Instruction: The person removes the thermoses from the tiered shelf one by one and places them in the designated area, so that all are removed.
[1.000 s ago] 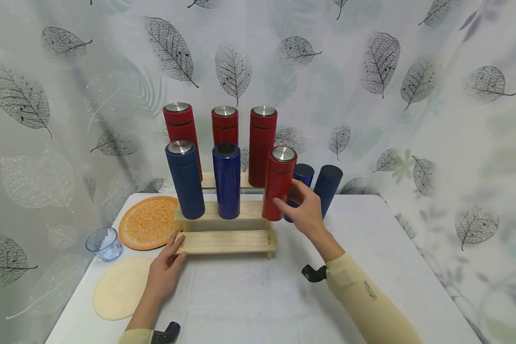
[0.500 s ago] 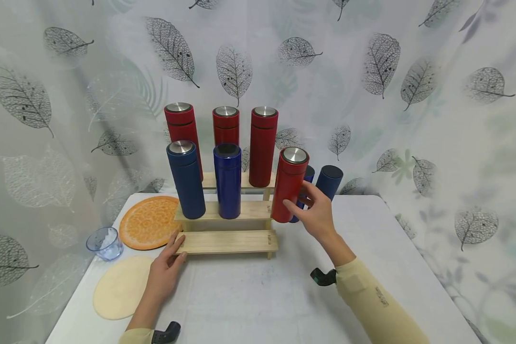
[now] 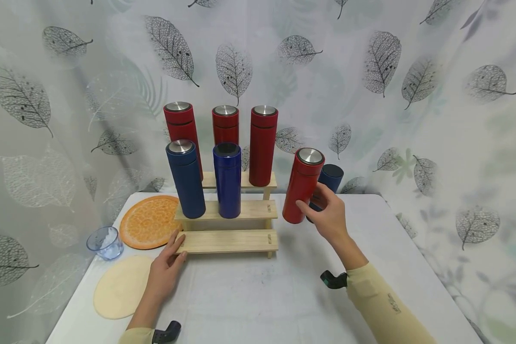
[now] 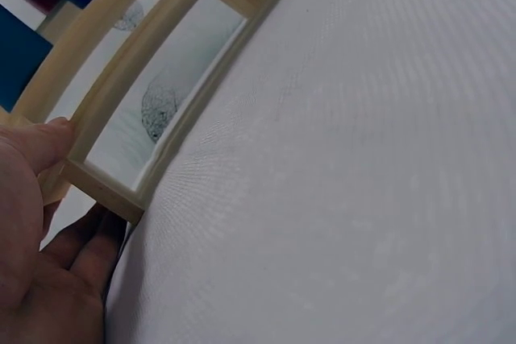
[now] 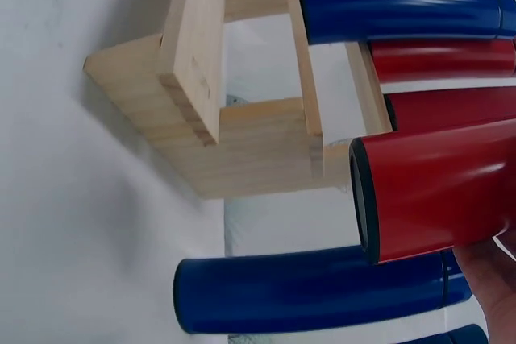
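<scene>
My right hand [image 3: 328,215] holds a red thermos [image 3: 301,186] with a steel lid, thumb in front and fingers behind it. The thermos is tilted and off the wooden rack's right side; its base shows in the right wrist view. With thumb on top and fingers below, my left hand [image 3: 165,272] grips the left end of the three-step wooden rack [image 3: 228,242]. On the middle step stand a dark blue thermos [image 3: 186,181] and a shiny blue thermos [image 3: 227,181]. The top step bears three red thermoses, among them one at the right [image 3: 263,148].
Behind my right hand stands a dark blue thermos [image 3: 332,176], partly hidden; another blue thermos [image 5: 314,292] shows in the right wrist view. Left of the rack lie an orange round mat [image 3: 148,222] and a cream disc [image 3: 122,289], beside a blue glass [image 3: 105,242]. A leaf-patterned curtain hangs behind.
My right hand has carried the red thermos rightward, from the middle step's right end to beside the rack, tilting it more. My left hand has stayed on the rack.
</scene>
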The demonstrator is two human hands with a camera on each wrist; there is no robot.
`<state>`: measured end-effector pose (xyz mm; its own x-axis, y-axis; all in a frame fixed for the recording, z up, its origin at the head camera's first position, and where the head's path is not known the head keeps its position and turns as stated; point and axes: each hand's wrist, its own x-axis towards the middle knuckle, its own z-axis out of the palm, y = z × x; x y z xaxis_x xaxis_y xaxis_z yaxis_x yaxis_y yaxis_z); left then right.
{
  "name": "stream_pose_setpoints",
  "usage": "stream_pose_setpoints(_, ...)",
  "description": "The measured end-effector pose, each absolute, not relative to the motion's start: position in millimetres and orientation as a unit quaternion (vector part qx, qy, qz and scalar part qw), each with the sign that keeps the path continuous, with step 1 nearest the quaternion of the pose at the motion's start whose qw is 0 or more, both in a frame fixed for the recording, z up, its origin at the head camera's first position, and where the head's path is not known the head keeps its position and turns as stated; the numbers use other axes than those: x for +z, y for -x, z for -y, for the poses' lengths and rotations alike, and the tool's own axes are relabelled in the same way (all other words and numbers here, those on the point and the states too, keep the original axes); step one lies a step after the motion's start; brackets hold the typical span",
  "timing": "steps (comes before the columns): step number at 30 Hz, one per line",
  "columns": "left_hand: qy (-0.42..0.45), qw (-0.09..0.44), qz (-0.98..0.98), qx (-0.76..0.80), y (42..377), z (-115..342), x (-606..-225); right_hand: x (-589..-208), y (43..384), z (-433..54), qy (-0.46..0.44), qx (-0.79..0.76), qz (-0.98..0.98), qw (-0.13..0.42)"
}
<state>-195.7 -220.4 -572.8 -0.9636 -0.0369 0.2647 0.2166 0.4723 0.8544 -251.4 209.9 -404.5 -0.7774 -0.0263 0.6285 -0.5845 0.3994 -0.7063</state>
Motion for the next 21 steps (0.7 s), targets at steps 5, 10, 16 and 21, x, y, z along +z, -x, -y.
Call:
stream_pose_setpoints(5,0.052,0.12,0.849,-0.512,197.0,220.4,-572.2,-402.0,245.8,-216.4,-0.184,0.51,0.792,0.279)
stream_pose_setpoints(10,0.052,0.123,0.849,-0.511,196.8,220.5,-571.9,-402.7,243.2,-224.0,-0.172,0.503,0.799,0.282)
stream_pose_setpoints(16,0.054,0.127,0.848,-0.512,196.1,219.6,-570.4,-404.8,239.5,-231.4,-0.155,0.5,0.805,0.28)
stream_pose_setpoints(21,0.054,0.132,0.849,-0.51,195.8,218.6,-569.0,-405.2,237.0,-235.2,-0.153,0.498,0.806,0.282)
